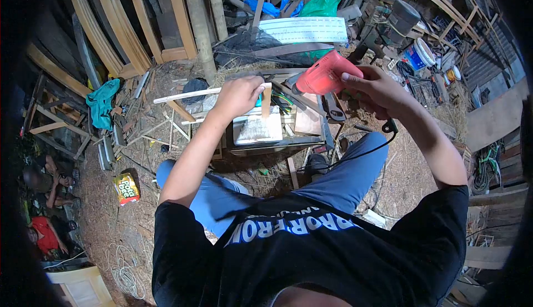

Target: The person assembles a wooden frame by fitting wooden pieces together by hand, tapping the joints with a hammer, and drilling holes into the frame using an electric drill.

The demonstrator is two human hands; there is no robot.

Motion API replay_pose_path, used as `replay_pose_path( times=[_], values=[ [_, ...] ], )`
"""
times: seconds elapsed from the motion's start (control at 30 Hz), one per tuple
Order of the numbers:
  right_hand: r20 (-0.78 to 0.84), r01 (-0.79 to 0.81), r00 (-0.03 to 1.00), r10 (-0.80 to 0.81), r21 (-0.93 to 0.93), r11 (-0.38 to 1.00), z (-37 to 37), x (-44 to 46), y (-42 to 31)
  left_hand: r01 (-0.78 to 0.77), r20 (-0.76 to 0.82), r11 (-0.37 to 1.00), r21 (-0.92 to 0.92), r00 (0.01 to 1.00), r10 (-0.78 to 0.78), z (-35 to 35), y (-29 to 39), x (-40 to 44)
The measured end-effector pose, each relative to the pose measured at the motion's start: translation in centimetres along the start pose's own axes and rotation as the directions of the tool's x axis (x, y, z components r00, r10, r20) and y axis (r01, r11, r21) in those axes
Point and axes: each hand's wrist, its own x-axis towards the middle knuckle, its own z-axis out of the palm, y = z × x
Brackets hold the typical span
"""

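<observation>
My right hand (373,90) is wrapped round the handle of a red power drill (323,75), whose front end points left toward my other hand. A black cord (393,133) hangs from the drill's base. My left hand (240,96) is closed on a thin wooden strip (191,94) that sticks out to the left. A short wooden piece (266,102) stands at the fingertips, at the strip's right end; whether the two are joined I cannot tell. Both hands are above a low bench (277,147) that carries a white-and-grey block (258,129).
A black-handled tool (335,110) and a flat board (307,121) lie at the bench's right. Wood scraps cover the ground. A yellow snack bag (126,188) and coiled cord (126,273) lie at left. Other people sit at far left, one in a red shirt (44,235).
</observation>
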Motion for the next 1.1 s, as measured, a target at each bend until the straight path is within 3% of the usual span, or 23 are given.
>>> replay_pose_path(
  times=[0.03, 0.13, 0.23, 0.53, 0.57, 0.67, 0.9, 1.1],
  values=[
    [0.001, 0.071, 0.997, -0.071, -0.030, 0.997, -0.3, 0.7, 0.9, -0.006, -0.007, 1.000, 0.003, 1.000, 0.006, 0.1, 0.0, 0.0],
    [-0.057, 0.097, 0.993, -0.099, -0.037, 0.995, 0.3, 0.4, 0.6, -0.020, -0.024, 1.000, 0.007, 1.000, 0.021, 0.2, -0.3, 0.3],
    [-0.046, 0.051, 0.998, -0.051, -0.015, 0.999, 0.2, 0.1, -0.2, -0.013, -0.009, 1.000, -0.017, 1.000, 0.013, 0.0, -0.6, 0.6],
    [-0.008, 0.152, 0.988, -0.153, -0.058, 0.987, 0.3, 0.0, -4.3, -0.006, 0.048, 1.000, -0.023, 0.999, 0.007, -0.6, -0.6, 1.1],
    [0.027, 0.077, 0.997, -0.075, -0.061, 0.995, 0.0, -0.4, -5.5, -0.015, 0.026, 0.999, -0.030, 1.000, 0.015, -0.3, -0.9, 1.1],
    [-0.026, 0.047, 0.998, -0.051, -0.142, 0.989, -0.4, 0.2, -6.6, 0.028, 0.019, 0.999, -0.036, 0.999, -0.027, -0.3, -0.8, 1.1],
    [0.052, 0.068, 0.997, -0.056, -0.263, 0.962, -0.4, 1.1, -10.1, 0.021, 0.016, 0.999, -0.038, 1.000, -0.020, -0.2, -1.2, 0.9],
    [0.009, 0.087, 0.996, -0.089, -0.320, 0.943, 1.0, 1.0, -11.5, 0.036, -0.001, 0.999, -0.018, 0.999, -0.036, 0.3, -1.6, 0.9]
  ],
)
